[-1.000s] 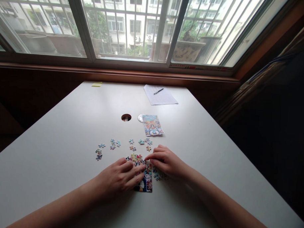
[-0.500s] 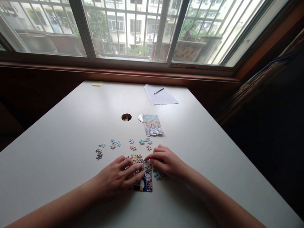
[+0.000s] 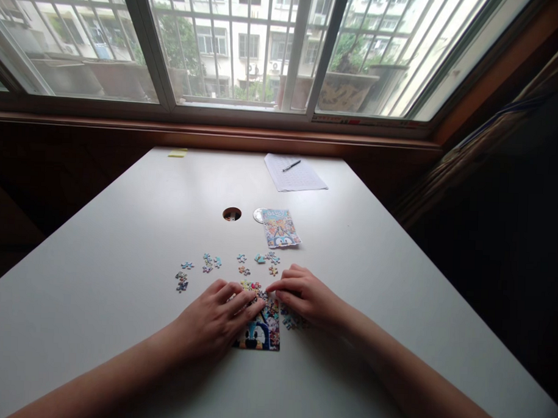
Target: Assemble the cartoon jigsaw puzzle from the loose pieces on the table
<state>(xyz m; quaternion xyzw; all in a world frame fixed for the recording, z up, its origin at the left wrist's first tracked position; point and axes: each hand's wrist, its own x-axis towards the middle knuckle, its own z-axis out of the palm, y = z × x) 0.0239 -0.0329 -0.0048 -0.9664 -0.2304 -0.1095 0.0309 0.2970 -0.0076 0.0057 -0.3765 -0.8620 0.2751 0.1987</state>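
Note:
A partly assembled jigsaw puzzle (image 3: 272, 331) lies on the white table, with a dark blue cartoon dog face at its near edge. My left hand (image 3: 223, 317) rests over the puzzle's left and middle part, fingers stretched out and slightly apart, hiding what lies beneath. At the upper right edge sits my right hand (image 3: 306, 295), its index fingertip touching the puzzle, thumb close by and the other fingers curled. Whatever is between that finger and thumb is too small to make out. Loose puzzle pieces (image 3: 293, 319) lie partly under the right hand.
Beyond the puzzle, more loose pieces (image 3: 207, 262) are scattered across the table (image 3: 121, 264). A printed picture card (image 3: 281, 227) overlaps a silvery disc (image 3: 258, 215) beside a round table hole (image 3: 232, 214). Farther back lie paper sheets (image 3: 293, 179) with a pen (image 3: 291, 166), below the window.
My left hand has shifted slightly up and left, its fingers coming closer together, uncovering more of the dog face. My right hand stays in almost the same place.

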